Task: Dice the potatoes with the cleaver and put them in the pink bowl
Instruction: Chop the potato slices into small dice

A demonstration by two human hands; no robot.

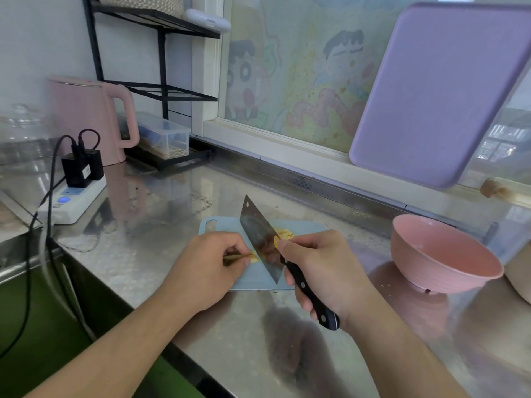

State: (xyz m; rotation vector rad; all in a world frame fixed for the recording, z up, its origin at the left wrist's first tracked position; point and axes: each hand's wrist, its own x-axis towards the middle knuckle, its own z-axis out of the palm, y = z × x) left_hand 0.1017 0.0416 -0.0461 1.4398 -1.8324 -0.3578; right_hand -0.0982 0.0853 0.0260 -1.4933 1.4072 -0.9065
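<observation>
Single head-worn view, forward and down, close over the steel counter (235, 334).

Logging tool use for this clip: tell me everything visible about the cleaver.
The cleaver has a broad rectangular blade that looks like steel, with a small hole near its far top corner and a black riveted handle. The right hand grips the handle. The blade stands on edge, tilted, over the small blue cutting board, beside the potato slice that the left hand pinches. A yellow bit clings to the blade's right face.
</observation>
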